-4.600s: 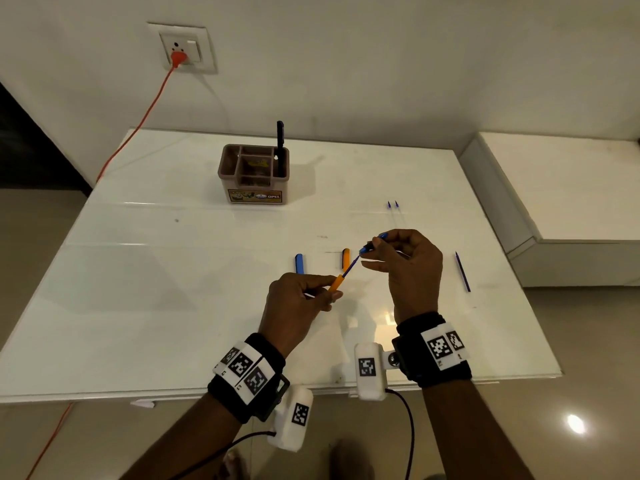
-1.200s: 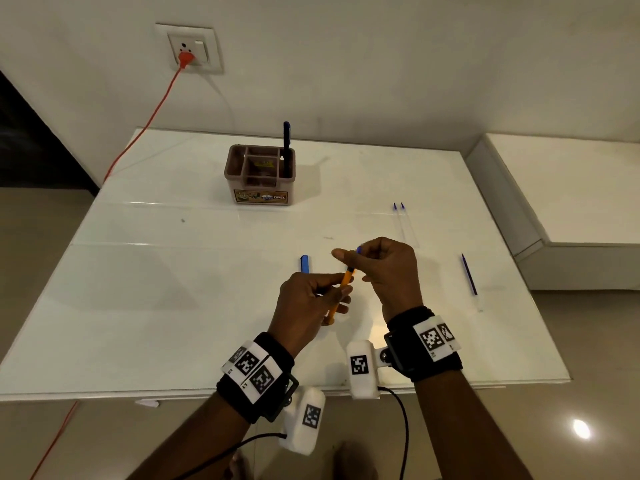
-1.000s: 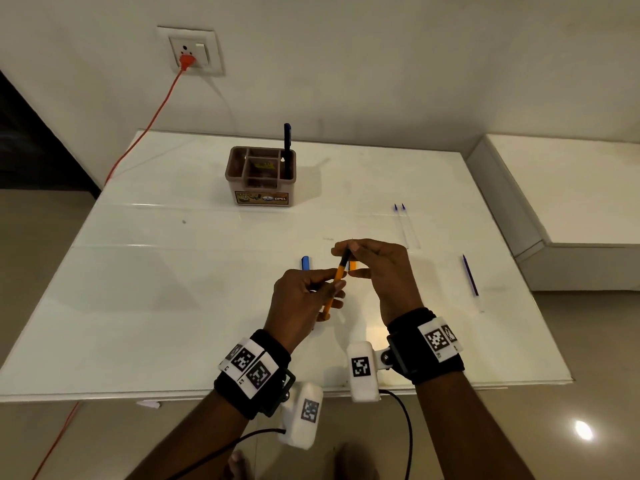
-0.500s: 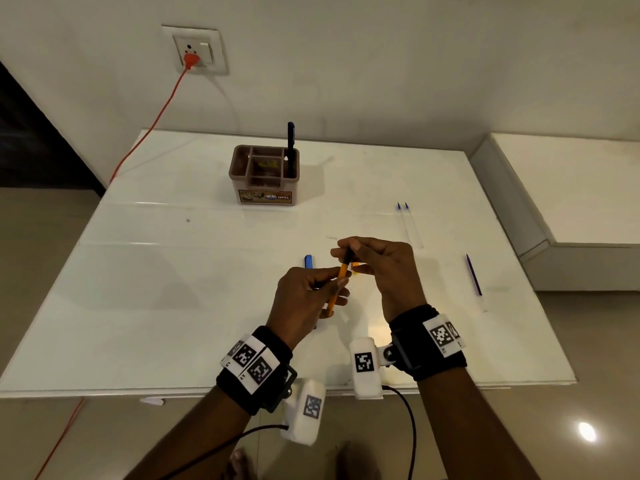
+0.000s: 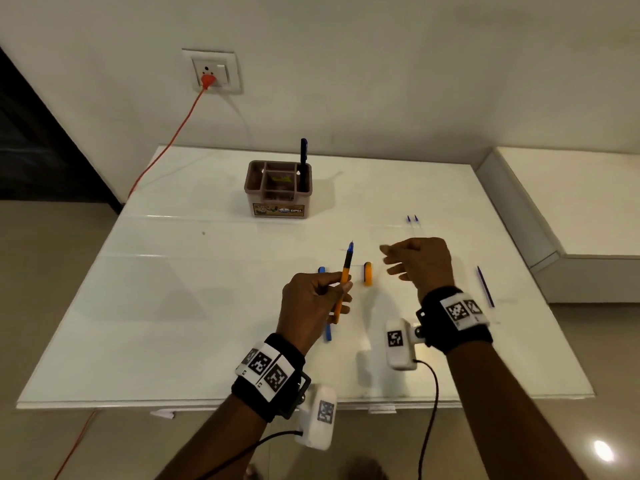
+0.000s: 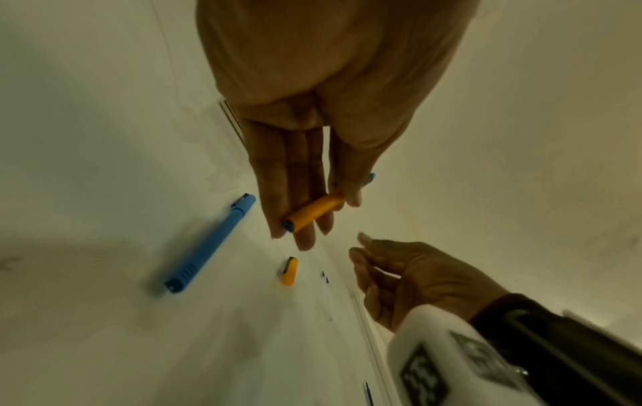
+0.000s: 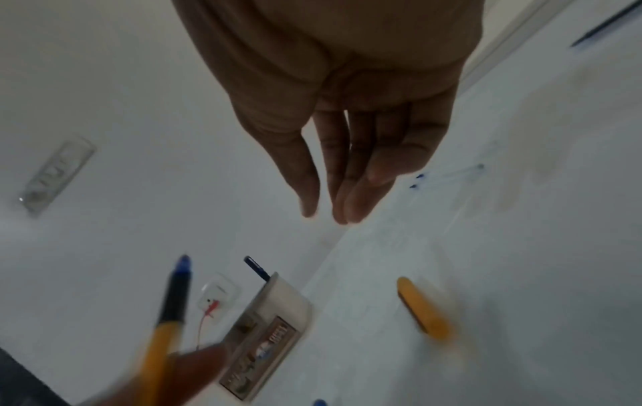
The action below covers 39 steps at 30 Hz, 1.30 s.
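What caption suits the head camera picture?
Left hand grips an uncapped orange pen; empty right hand hovers near the orange cap on the table.

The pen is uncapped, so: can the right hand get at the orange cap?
Probably yes. The right hand is empty, fingers loose, beside the cap, which lies uncovered on the table; the left hand holds the pen clear of it.

White wall (image 5: 381, 64), socket (image 5: 215, 71) (orange cord (image 5: 173, 136) plugged in), beige floor (image 5: 52, 258).
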{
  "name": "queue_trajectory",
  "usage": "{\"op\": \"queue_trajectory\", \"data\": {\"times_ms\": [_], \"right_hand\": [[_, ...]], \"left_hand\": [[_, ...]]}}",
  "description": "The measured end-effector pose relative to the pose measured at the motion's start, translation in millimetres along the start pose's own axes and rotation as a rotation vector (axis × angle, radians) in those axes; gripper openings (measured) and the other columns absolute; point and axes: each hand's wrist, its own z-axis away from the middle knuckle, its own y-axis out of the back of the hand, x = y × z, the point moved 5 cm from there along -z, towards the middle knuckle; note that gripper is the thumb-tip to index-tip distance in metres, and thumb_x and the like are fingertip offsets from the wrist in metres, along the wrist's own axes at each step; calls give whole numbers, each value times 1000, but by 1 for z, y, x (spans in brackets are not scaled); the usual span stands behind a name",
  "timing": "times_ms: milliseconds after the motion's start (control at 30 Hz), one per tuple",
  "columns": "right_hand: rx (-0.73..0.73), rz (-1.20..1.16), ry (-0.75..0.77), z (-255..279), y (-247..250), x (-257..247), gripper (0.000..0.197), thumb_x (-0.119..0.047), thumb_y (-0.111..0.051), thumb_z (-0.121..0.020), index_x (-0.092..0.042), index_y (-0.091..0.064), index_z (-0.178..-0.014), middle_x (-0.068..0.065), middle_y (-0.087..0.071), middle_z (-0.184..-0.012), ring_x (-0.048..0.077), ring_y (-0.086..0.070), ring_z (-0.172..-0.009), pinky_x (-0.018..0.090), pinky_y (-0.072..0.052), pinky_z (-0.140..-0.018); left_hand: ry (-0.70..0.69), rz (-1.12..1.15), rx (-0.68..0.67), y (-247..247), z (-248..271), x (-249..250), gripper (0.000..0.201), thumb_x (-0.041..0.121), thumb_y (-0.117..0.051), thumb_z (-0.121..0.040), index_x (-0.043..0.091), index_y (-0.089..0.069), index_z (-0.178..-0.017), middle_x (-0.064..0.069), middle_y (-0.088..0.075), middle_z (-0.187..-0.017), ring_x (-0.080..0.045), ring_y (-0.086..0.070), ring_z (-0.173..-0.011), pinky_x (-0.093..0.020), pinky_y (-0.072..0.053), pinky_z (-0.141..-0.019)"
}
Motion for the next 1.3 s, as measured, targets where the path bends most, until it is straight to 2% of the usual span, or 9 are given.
{"op": "queue_trajectory", "data": {"times_ms": [133,200,267,400,500,567,700,900,1300], "right_hand": [[-62,469,-122,-42,-27,26,48,-38,-94,-68,2,-75,-85,15,-77,-81,29,-74,-73,34,-60,-65],[-78,702,-113,-53,-38,34,63,-53,-95,-58,-3,-72,-90,10,-74,-83,28,-71,-78,27,-49,-56],[-82,729,-97,-59,-47,39,57,-47,-95,-61,-4,-72,-90,8,-71,-84,25,-67,-77,23,-40,-49],[-98,578,-118,-52,-47,43,39,-32,-91,-63,-2,-73,-79,10,-73,-75,29,-72,-72,30,-55,-53],[-32,117,-34,-28,-32,30,15,-10,-83,-78,3,-75,-76,23,-74,-76,38,-73,-72,35,-64,-60],[54,-147,80,1,-17,10,7,-1,-76,-85,6,-74,-87,28,-75,-83,40,-74,-74,31,-63,-60],[31,-428,217,44,-7,-10,27,7,-72,-85,2,-70,-112,26,-77,-89,33,-78,-82,36,-64,-71],[20,-480,290,44,-10,-16,36,6,-76,-84,-2,-71,-119,24,-77,-95,34,-78,-88,42,-65,-78],[21,-333,353,32,-20,-7,30,6,-75,-82,-5,-76,-110,20,-78,-85,37,-78,-82,56,-63,-83]], "left_hand": [[24,36,26,7,-1,-2,20,20,-73,-90,14,-78,-109,-23,-76,-87,-41,-75,-81,-46,-65,-74],[32,38,40,8,-2,-1,21,22,-74,-90,15,-78,-109,-22,-77,-86,-38,-75,-77,-41,-65,-71],[27,20,57,11,-4,0,21,24,-74,-90,15,-78,-110,-19,-77,-86,-31,-74,-74,-36,-64,-68],[15,-31,65,16,-4,-4,20,27,-74,-91,18,-79,-108,-14,-78,-84,-28,-76,-75,-33,-63,-68],[20,-44,46,15,-3,-7,19,26,-72,-92,18,-79,-107,-9,-77,-83,-20,-73,-71,-26,-59,-62],[13,-66,34,13,-3,-8,19,26,-72,-92,18,-79,-108,-7,-77,-82,-16,-73,-70,-20,-56,-58],[16,-112,2,5,-3,-11,21,28,-72,-91,19,-78,-110,-7,-78,-82,-16,-73,-68,-19,-56,-58],[34,-188,-25,0,-1,-19,22,34,-73,-90,23,-78,-109,-7,-78,-80,-27,-76,-73,-36,-64,-67],[11,-259,-10,-5,-4,-25,29,37,-71,-91,21,-77,-114,-1,-77,-81,-15,-74,-69,-26,-61,-65]]}}
